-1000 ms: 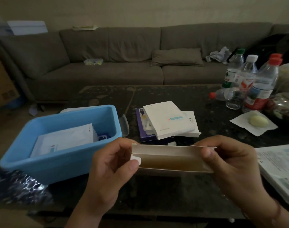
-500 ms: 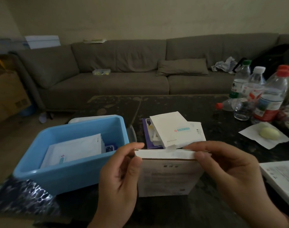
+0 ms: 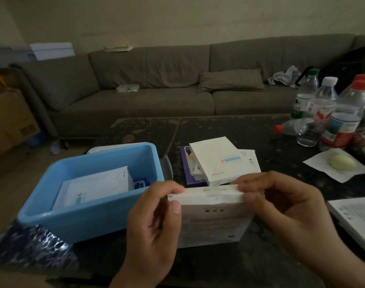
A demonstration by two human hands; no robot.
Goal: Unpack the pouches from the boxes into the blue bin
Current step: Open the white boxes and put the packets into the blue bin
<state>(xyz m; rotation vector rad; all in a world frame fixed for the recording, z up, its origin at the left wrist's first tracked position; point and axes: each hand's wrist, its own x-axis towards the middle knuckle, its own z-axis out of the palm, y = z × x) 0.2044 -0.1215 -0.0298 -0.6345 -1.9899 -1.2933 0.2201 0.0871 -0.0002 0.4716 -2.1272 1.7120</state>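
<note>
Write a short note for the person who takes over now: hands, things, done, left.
Left hand and right hand pinch the top corners of a white box, upright on the table, flap closed.
Blue bin sits on the left with white pouches inside.
Stacked boxes lie behind the held one.
Done: some pouches in the bin.
Left: the stacked boxes, contents unseen.

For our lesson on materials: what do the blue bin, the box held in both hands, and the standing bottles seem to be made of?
Blue bin: probably moulded plastic, smooth with a faint sheen and rounded rim.
Box: thin white card, matt, with sharp folded edges and print.
Bottles: clear plastic by the look, see-through ribbed walls, coloured screw caps.
</note>
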